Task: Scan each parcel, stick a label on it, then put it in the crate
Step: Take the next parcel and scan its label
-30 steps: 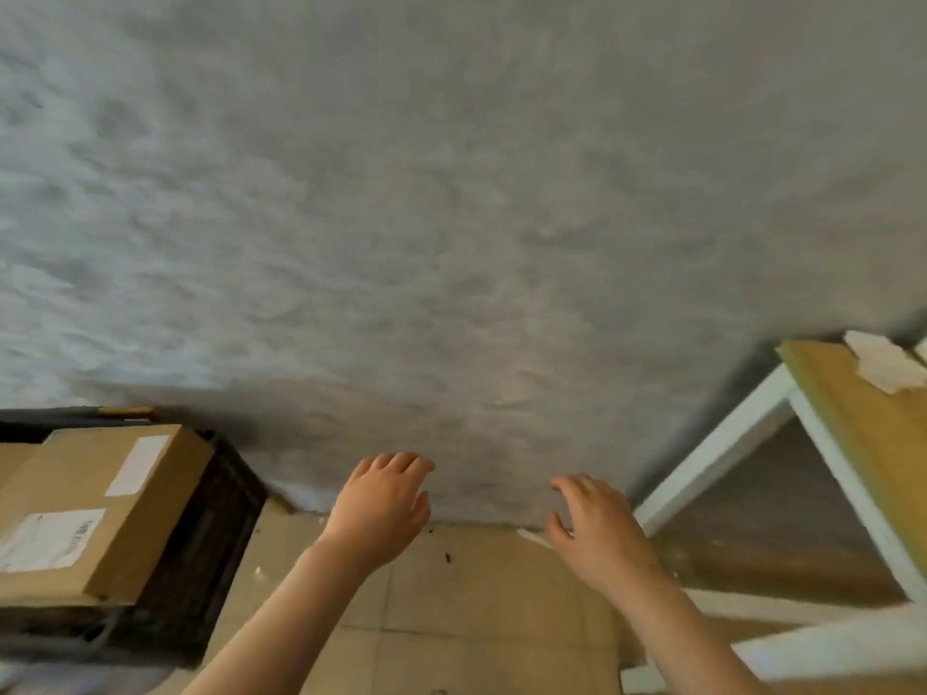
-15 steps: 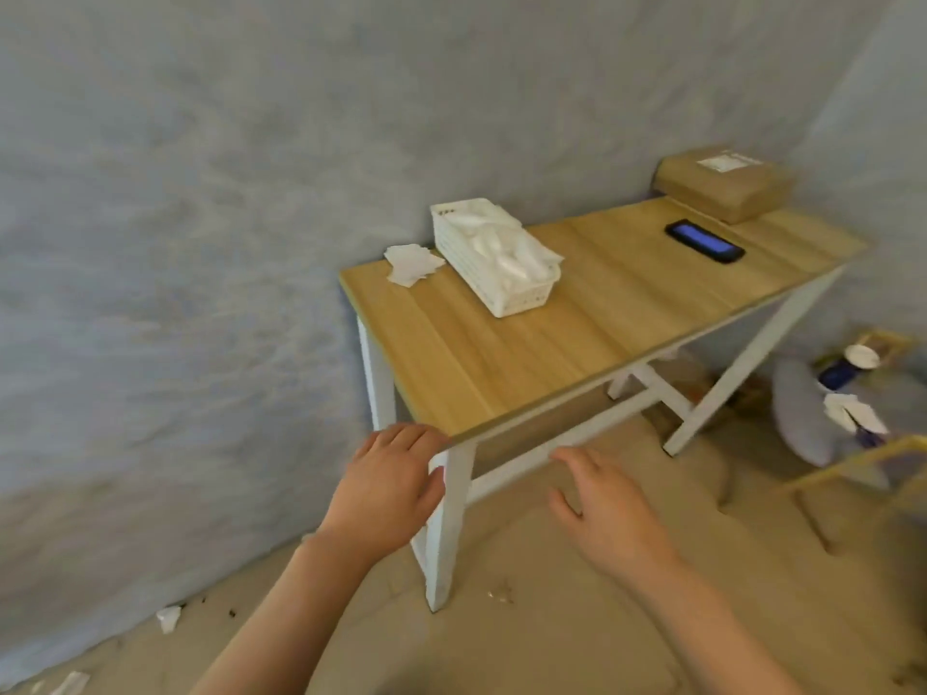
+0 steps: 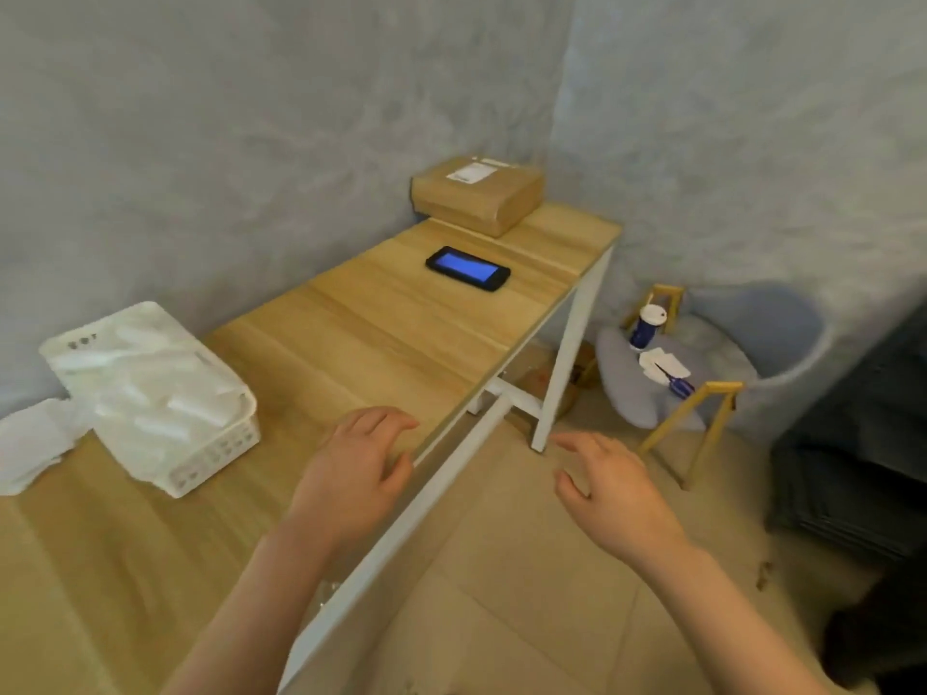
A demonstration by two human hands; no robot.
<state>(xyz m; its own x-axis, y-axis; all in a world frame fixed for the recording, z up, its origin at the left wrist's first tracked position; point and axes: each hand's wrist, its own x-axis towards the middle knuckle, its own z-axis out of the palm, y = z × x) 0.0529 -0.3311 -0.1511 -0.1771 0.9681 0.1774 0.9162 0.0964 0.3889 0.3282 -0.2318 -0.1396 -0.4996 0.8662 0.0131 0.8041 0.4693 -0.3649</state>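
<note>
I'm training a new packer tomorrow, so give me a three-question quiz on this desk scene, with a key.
1. True or false: the cardboard parcel sits at the far end of the wooden table, near the corner of the walls.
2. Which lies between the parcel and the white basket? A) a phone with a lit blue screen B) scissors C) a cup
3. Fill in: both hands, left and right, are ____ (holding something / empty).

Key
1. True.
2. A, the phone.
3. Empty; the fingers are spread, the left hand over the table's near edge, the right over the floor.
</note>
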